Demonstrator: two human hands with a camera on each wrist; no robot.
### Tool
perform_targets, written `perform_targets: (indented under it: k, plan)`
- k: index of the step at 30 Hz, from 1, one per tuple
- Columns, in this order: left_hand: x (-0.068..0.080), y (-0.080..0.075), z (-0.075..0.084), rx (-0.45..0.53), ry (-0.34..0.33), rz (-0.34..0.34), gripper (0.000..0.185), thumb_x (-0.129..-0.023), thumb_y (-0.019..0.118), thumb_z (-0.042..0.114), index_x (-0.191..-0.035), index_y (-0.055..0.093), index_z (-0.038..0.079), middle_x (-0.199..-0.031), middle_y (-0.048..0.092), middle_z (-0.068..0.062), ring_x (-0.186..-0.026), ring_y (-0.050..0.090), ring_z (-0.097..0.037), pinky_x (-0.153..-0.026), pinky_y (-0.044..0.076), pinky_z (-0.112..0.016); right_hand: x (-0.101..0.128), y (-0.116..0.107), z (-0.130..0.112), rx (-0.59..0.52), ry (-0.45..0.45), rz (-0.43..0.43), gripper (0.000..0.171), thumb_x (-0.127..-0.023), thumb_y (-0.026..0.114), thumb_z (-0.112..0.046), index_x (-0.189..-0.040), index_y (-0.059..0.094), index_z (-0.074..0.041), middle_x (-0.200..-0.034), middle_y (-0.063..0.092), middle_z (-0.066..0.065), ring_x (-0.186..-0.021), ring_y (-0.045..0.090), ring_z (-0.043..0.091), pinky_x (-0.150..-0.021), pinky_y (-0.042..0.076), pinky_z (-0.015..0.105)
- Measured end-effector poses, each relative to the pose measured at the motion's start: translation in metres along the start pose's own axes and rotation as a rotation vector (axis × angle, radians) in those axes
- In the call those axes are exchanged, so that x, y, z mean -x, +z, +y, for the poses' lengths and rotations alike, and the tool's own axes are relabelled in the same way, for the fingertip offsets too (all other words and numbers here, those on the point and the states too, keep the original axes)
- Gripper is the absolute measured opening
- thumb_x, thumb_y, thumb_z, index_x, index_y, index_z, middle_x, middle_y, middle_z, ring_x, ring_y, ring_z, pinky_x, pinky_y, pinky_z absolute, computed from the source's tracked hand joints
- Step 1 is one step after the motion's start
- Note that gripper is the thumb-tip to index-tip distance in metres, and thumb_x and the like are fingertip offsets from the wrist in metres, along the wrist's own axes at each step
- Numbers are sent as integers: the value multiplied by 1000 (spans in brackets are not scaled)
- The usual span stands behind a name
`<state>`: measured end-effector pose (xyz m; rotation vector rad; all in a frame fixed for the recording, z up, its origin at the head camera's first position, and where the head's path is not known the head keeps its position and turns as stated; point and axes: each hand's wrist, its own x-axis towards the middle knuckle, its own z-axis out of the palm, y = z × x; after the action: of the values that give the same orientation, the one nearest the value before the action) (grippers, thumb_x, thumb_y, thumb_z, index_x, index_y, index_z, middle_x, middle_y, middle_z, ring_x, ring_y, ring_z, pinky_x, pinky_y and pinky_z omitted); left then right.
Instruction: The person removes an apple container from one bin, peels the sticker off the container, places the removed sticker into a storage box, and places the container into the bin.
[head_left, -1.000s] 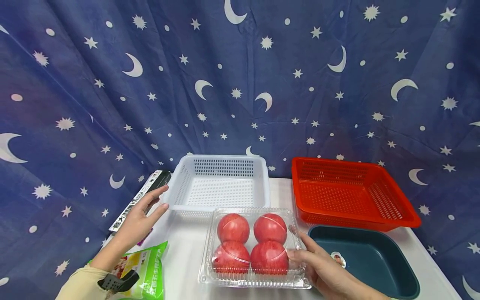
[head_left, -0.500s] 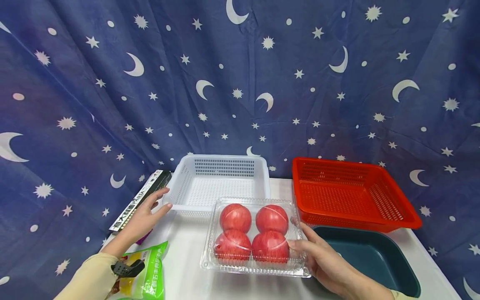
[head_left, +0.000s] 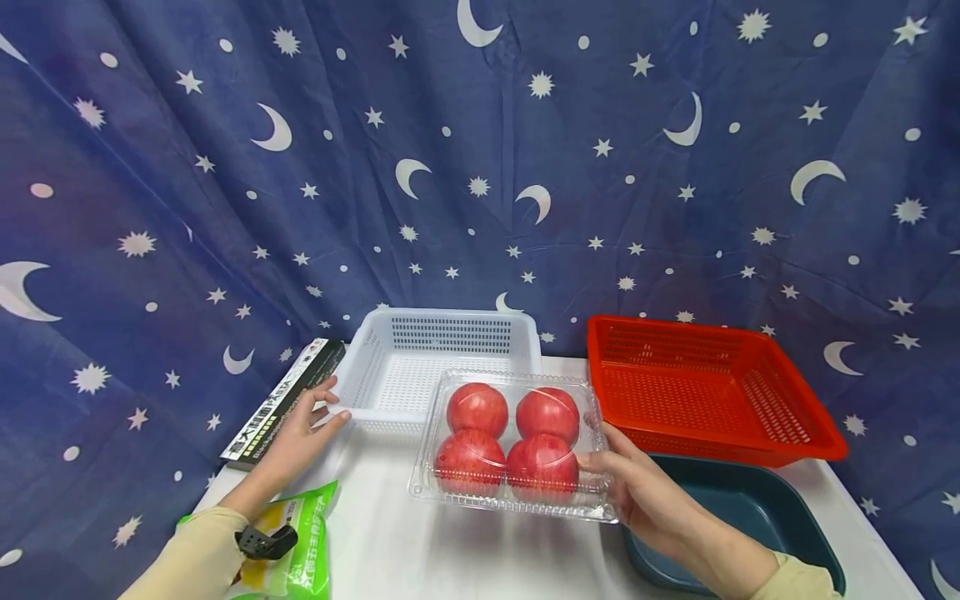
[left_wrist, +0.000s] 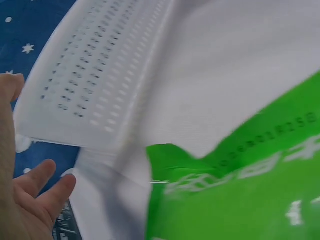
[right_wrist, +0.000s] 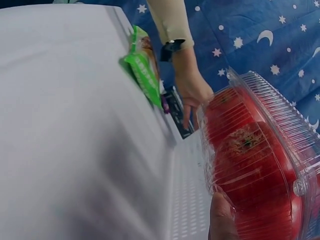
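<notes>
Clamshell lifted toward white basket; right fingers underneath.

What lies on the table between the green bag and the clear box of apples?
Only bare white table separates the green bag from the clear box of apples, which the right hand holds; the head view shows this.

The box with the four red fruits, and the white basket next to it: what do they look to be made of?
The box looks like thin clear plastic, glossy: the fruits show through it and its ribbed rim catches the light. The right hand holds it by one end. The white basket appears to be stiffer moulded plastic, opaque and fairly matt, its walls and floor pierced with rows of small holes. The left hand touches its corner.
</notes>
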<state>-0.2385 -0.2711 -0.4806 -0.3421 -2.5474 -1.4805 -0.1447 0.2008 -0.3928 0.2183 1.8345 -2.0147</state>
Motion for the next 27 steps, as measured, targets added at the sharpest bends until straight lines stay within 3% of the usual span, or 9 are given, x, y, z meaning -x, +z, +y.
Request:
perform_targets:
  k: [3,6,12,21,27]
  plan:
    - [2,5,-1,23,-3,15,38,-102,67,20,-125,43,1,-167,21,-19,-130,48,-56,-103,47,-48,-4,0,-5,-16,-23,-13,84,-92,69,-21,-162,21,-25,-151,39,14,-128,45,36,-99,53,49]
    - [3,12,-1,36,-6,43,39,-101,67,18,-124,41,1,-167,20,-17,-128,51,-54,-101,51,-36,-9,-1,-11,-33,-49,-49,83,-93,65,-19,-162,19,-24,-154,35,15,-134,36,39,-102,50,53]
    - [3,22,0,104,-8,93,43,-100,67,12,-124,35,-4,-167,16,-18,-122,54,-56,-92,50,-15,-18,-1,-20,-61,-80,-86,80,-94,62,-20,-162,20,-26,-150,40,15,-129,44,35,-99,52,46]
    - [1,28,-11,156,26,114,45,-100,66,6,-125,31,-5,-167,11,-21,-121,54,-58,-88,49,-11,-34,1,-32,-74,-112,-113,78,-96,60,-20,-162,18,-24,-148,42,14,-128,47,31,-99,52,45]
    - [2,27,-10,134,17,116,45,-100,67,11,-125,32,-3,-167,13,-18,-120,57,-52,-89,49,-12,-44,5,-38,-119,-112,-113,82,-96,59,-19,-163,13,-22,-154,33,14,-136,36,32,-103,49,43]
